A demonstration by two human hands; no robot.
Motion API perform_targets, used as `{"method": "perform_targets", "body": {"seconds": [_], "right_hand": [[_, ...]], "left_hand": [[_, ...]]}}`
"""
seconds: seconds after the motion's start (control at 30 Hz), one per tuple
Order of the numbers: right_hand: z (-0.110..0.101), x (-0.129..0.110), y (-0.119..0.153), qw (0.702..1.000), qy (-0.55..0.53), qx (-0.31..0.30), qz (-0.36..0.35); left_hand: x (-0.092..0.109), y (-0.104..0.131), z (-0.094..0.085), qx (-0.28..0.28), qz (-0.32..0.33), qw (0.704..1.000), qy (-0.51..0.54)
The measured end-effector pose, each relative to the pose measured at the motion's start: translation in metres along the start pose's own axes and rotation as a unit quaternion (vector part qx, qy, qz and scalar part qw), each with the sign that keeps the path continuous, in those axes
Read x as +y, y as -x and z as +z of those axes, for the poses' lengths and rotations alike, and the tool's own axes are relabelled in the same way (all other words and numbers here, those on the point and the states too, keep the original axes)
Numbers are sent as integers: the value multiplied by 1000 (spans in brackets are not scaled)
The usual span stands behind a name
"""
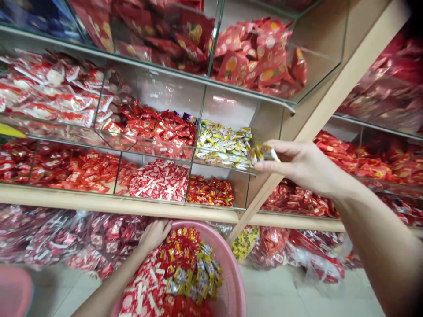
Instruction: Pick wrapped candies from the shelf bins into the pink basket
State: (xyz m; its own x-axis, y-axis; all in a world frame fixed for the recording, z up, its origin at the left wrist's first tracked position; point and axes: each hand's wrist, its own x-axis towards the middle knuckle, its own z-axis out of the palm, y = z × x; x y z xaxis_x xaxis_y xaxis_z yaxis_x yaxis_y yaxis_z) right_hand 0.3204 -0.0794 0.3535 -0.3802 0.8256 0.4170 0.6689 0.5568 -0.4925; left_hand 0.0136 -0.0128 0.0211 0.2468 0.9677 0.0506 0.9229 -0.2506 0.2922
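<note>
My right hand (294, 165) is closed round a few yellow-and-white wrapped candies (264, 154), in front of the wooden post by the shelf. Just left of it, a glass compartment holds more yellow-and-white candies (223, 143). Below, a pink basket (231, 268) stands at the shelf's foot, holding red candies (183, 246), pink-and-white candies (145, 290) and yellow-and-silver candies (201, 275). My left hand (155, 233) lies at the basket's upper left rim, its fingers bent over the edge.
Glass-fronted compartments hold red packets (261, 57), red candies (158, 125) and white-and-red packets (56, 94). Wooden posts (343, 75) divide the shelving. Plastic bags of candy (317, 255) lie on the tiled floor beneath. Another pink container (15, 288) is at the lower left.
</note>
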Motion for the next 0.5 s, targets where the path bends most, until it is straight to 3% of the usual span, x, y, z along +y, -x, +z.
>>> {"method": "perform_targets", "body": {"seconds": [0.1, 0.23, 0.37, 0.5], "right_hand": [[40, 4, 32, 993, -39, -104, 31], [123, 32, 69, 955, -142, -246, 86], [200, 65, 104, 933, -208, -269, 120], [245, 87, 131, 909, -261, -265, 187]], "left_hand": [[0, 0, 1, -13, -2, 1000, -6], [0, -1, 4, -22, -3, 1000, -17], [1, -1, 4, -26, -4, 999, -24], [2, -2, 3, -25, -9, 999, -24]]}}
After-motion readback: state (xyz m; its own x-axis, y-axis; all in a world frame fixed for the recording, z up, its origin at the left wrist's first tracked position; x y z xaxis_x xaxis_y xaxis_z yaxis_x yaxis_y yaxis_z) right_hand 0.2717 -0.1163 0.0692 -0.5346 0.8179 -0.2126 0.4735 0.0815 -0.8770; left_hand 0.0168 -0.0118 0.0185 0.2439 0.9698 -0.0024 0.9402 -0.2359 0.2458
